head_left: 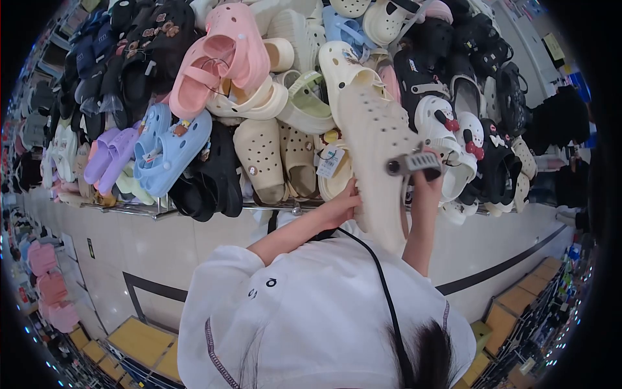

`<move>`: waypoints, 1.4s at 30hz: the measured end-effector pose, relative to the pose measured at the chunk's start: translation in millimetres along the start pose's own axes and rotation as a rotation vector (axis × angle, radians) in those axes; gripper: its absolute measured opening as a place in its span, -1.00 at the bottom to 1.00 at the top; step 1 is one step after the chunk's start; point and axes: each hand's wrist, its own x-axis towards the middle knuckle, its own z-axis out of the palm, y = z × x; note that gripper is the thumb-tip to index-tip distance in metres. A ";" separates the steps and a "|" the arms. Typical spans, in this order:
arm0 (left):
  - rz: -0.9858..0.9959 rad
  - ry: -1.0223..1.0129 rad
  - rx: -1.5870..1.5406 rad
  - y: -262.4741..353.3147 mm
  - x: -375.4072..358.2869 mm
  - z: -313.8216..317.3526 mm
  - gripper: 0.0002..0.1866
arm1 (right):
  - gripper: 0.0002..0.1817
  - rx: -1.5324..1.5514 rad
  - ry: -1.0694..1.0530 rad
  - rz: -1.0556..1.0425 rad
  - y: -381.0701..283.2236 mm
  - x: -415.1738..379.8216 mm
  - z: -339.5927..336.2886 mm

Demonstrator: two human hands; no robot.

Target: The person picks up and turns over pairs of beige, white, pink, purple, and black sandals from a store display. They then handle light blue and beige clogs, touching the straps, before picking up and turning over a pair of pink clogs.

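Observation:
A cream clog (379, 136) with rows of holes stands on end before me, slightly blurred. Its heel strap (414, 163) has a dark grey band with a round rivet and sticks out to the right. My left hand (350, 200) is closed on the clog's left edge, low down, with some fingers hidden behind it. On the other side my right hand (427, 181) grips the clog by the strap, which covers part of the fingers. Just left of the clog, a white price tag (330, 161) hangs on a pale yellow clog (335, 183).
A rack packed with clogs spans the front, among them pink clogs (223, 55), blue clogs (172, 152), beige clogs (259, 159) and white clogs with red bows (447, 126). Its metal rail (155, 211) runs along the lower edge. Wooden-topped shelves (142, 340) stand behind me on both sides.

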 end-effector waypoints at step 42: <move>0.637 0.014 0.391 122.5 20.2 93.8 -0.18 | -0.48 0.524 0.065 -0.002 12.6 69.7 23.0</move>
